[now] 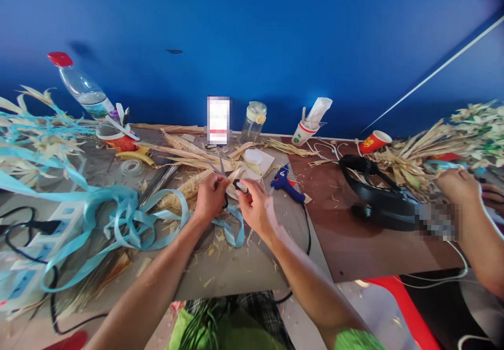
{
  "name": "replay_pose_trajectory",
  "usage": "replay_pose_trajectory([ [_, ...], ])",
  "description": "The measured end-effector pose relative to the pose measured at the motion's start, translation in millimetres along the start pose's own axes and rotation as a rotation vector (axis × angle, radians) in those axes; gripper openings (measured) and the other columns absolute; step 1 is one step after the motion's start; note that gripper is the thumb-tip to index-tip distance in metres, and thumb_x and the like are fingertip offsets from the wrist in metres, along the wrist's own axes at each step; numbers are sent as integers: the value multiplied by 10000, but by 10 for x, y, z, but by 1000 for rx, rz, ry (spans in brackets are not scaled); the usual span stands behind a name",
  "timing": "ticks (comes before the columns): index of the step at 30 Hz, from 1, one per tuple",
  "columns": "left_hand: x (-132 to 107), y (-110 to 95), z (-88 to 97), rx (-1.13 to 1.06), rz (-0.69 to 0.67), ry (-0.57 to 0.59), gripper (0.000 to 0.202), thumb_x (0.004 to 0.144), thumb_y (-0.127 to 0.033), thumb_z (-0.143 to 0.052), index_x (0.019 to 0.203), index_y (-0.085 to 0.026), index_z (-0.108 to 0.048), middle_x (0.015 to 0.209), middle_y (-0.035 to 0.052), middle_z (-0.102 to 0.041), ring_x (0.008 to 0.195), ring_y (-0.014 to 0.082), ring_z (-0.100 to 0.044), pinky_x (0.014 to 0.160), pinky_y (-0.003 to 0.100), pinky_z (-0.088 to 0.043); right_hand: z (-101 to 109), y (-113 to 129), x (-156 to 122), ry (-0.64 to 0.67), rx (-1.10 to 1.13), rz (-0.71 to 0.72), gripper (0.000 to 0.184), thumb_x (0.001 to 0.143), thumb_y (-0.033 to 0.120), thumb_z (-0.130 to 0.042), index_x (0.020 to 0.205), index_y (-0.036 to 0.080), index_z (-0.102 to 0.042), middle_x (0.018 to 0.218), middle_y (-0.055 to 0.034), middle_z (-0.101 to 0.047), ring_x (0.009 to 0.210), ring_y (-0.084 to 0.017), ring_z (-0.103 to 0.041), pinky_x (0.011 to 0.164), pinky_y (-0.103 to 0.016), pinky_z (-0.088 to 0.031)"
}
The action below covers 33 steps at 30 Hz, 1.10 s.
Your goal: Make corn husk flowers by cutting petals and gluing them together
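Observation:
My left hand (210, 197) is closed in a pinch on the end of a pale dried husk strip (232, 176), close over the grey table (252, 266). My right hand (256, 208) is closed round a small black tool (239, 186), maybe scissors, that meets the strip between the two hands. A light blue ribbon (129, 216) trails from under the hands to the left in loose loops. A woven straw piece (188, 188) lies just left of my left hand.
A blue glue gun (286, 183) lies right of my hands. Along the blue wall stand a phone (218, 120), a jar (253, 121), paper cups (304, 131), a tilted bottle (83, 88). Another person's arm (472, 219) reaches into husks (441, 145) at right, beside a black device (378, 198).

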<state>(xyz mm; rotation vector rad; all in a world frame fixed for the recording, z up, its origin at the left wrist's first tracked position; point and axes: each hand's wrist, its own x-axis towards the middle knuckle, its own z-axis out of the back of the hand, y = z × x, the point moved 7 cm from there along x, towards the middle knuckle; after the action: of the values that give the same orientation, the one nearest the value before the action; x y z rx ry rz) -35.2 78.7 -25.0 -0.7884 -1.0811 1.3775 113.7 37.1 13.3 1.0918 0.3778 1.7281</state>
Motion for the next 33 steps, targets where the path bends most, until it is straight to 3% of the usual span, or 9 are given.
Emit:
replay_pose_trajectory([
  [3,3,42,-16,4,42,27,197,793,-343,-515,696,-176,-556,564,-38,-467,540,111,-432,524,228,-324,10,-95,35,-12,78,-63,277,872,318,-516,1099,171,-574,1043,-121,-628,593,-104,-571,567,-239,-501],
  [6,-36,-49,-113,36,-36,128,209,790,-350,-530,688,-171,-567,607,-21,-516,588,117,-460,559,233,-345,-37,-272,62,0,172,-183,329,843,388,-555,1077,159,-586,909,-71,-627,529,-85,-506,542,-224,-464],
  [10,-112,-116,-241,25,-76,246,214,806,-357,-523,721,-169,-583,642,-12,-551,611,117,-478,581,231,-369,-78,-372,76,5,222,-247,234,845,368,-533,796,164,-636,750,-31,-626,663,-127,-550,631,-228,-446],
  [14,-134,-66,-307,-47,-57,342,260,847,-394,-476,790,-163,-581,615,-18,-553,564,111,-493,544,223,-376,-13,-430,87,-54,285,-352,246,822,371,-537,701,163,-588,612,12,-538,575,-107,-471,555,-211,-384],
  [19,-96,-3,-256,-1,-72,295,285,855,-377,-483,1017,-166,-586,788,36,-661,675,152,-608,616,256,-461,57,-549,107,-117,450,-449,302,817,436,-522,673,171,-522,534,50,-419,482,-81,-367,466,-205,-295],
  [21,-110,-71,-251,95,-185,282,312,847,-334,-506,1103,-170,-577,983,91,-670,879,194,-637,756,305,-488,70,-566,111,-132,476,-446,317,819,450,-523,670,170,-515,526,57,-396,474,-77,-353,463,-207,-281],
  [24,-172,-204,-274,307,-396,276,265,847,-307,-520,1050,-175,-628,1212,150,-583,1111,253,-564,910,376,-450,67,-557,114,-135,484,-436,322,819,456,-524,676,167,-522,538,56,-398,478,-74,-355,471,-208,-283],
  [29,-193,-249,-261,526,-473,244,208,869,-271,-494,983,-176,-640,1041,129,-629,977,240,-599,868,390,-458,32,-554,114,-114,476,-443,329,807,477,-528,688,170,-528,541,56,-404,476,-78,-360,468,-207,-291],
  [33,-122,-301,-77,395,-451,80,123,858,-237,-503,846,-176,-609,894,86,-622,836,191,-589,765,318,-461,19,-573,106,-108,439,-434,346,807,490,-524,679,169,-532,563,44,-439,496,-82,-378,480,-206,-311],
])
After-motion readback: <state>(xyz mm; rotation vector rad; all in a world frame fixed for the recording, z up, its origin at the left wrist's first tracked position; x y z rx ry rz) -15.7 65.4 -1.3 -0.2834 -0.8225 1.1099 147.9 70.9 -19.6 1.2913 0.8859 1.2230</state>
